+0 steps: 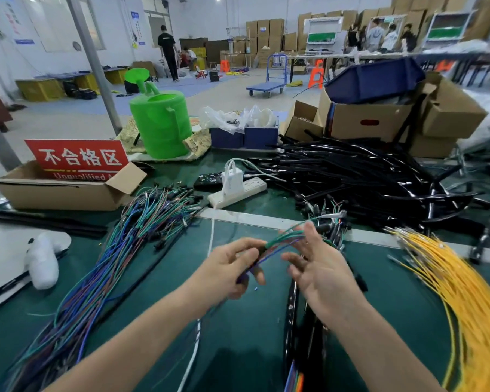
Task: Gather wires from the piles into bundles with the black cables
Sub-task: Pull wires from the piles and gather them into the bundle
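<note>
My left hand (232,267) pinches a few green and blue wires (283,240) above the green table. Those wires run up and to the right across the fingers of my right hand (317,264), which is spread open with its palm toward me. A big pile of green, blue and purple wires (119,250) lies to the left. A heap of black cables (359,176) fills the back right. Yellow wires (464,292) fan out at the right. A black bundle (294,321) lies under my right forearm.
A white power strip (238,190) with a charger sits mid-table. A cardboard box with a red sign (77,159) stands at the left, a green watering can (161,123) behind it. Cardboard boxes (379,120) are stacked at the back right. A white roll (41,261) lies left.
</note>
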